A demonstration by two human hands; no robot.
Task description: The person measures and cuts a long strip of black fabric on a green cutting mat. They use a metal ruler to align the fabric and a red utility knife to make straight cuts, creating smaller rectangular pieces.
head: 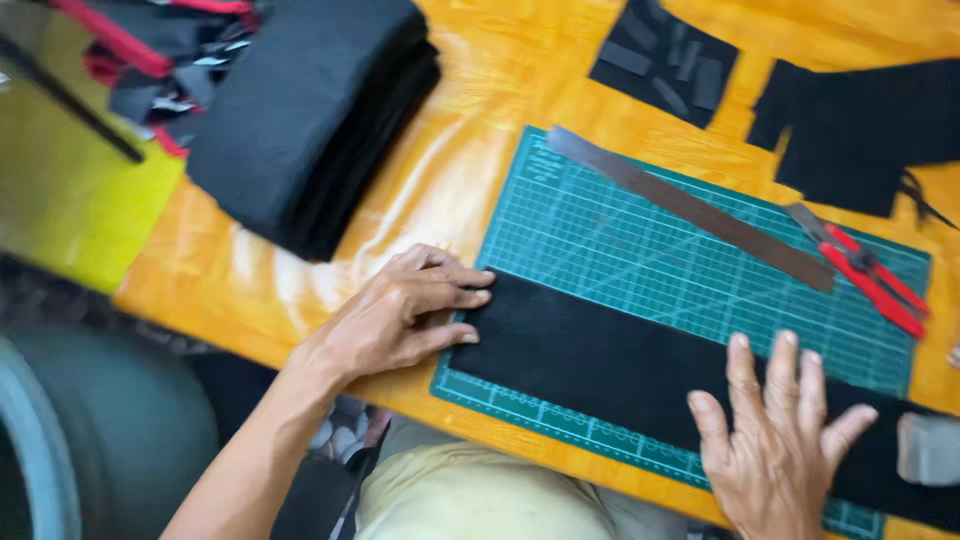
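Observation:
A long strip of black fabric (590, 360) lies across the near part of a green cutting mat (610, 230). My left hand (400, 310) rests flat at the strip's left end, fingertips touching its edge. My right hand (780, 440) presses flat on the strip near its right part, fingers spread. Neither hand grips anything. A long dark metal ruler (690, 205) lies diagonally on the mat beyond the strip. Red-handled snips (865, 270) lie at the mat's right edge.
A thick stack of black fabric (310, 110) sits at the far left of the orange table (470, 110). Cut black pieces (665, 60) and more black cloth (860, 130) lie at the back right. A grey block (928, 450) rests on the strip's right end.

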